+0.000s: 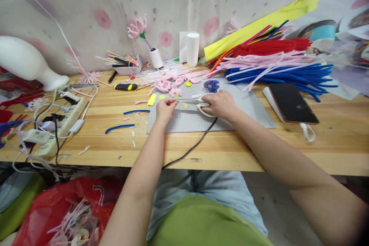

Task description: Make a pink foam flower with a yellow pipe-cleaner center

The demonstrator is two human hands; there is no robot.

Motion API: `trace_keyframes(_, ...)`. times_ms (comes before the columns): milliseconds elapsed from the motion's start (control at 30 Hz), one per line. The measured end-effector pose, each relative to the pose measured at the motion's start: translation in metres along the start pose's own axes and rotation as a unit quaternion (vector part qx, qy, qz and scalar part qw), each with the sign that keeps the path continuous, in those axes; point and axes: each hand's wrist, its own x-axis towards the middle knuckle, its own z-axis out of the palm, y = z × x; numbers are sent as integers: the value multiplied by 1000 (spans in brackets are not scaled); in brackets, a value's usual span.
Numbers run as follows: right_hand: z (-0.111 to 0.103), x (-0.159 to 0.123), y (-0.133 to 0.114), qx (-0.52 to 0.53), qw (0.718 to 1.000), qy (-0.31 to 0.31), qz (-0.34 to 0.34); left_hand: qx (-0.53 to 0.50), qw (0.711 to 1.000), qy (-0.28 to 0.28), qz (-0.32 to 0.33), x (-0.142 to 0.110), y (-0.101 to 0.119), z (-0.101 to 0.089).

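My right hand (pixel 220 103) is closed round the white handles of a pair of scissors (pixel 198 104), whose blades point left over the grey cutting mat (pixel 248 113). My left hand (pixel 165 107) is pinched shut at the blade tips on something too small to make out. Pink petal shapes (pixel 170 84) made of pipe cleaner lie just beyond both hands, with small yellow scraps (pixel 152 99) beside them. A black cable (pixel 190 148) runs from under my right hand over the table's front edge.
Bundles of blue, pink and red pipe cleaners (pixel 273 65) fill the back right. A black phone (pixel 292 103) lies right of the mat. A power strip (pixel 54 127) with plugs sits at left, with blue pieces (pixel 119 127) nearby. A red bag (pixel 66 211) is below.
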Motion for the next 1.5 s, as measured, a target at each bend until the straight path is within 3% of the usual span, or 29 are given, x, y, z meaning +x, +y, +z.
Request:
trace_keyframes(500, -8, -3, 0, 7, 999, -4, 49, -34, 999, -6, -18, -1, 5, -1)
trace_keyframes(1033, -12, -8, 3, 14, 1000, -19, 10, -34, 997, -64, -16, -2, 6, 1)
trace_keyframes(1500, -9, -8, 3, -19, 1000, 7, -2, -38, 996, -85, -9, -3, 4, 1)
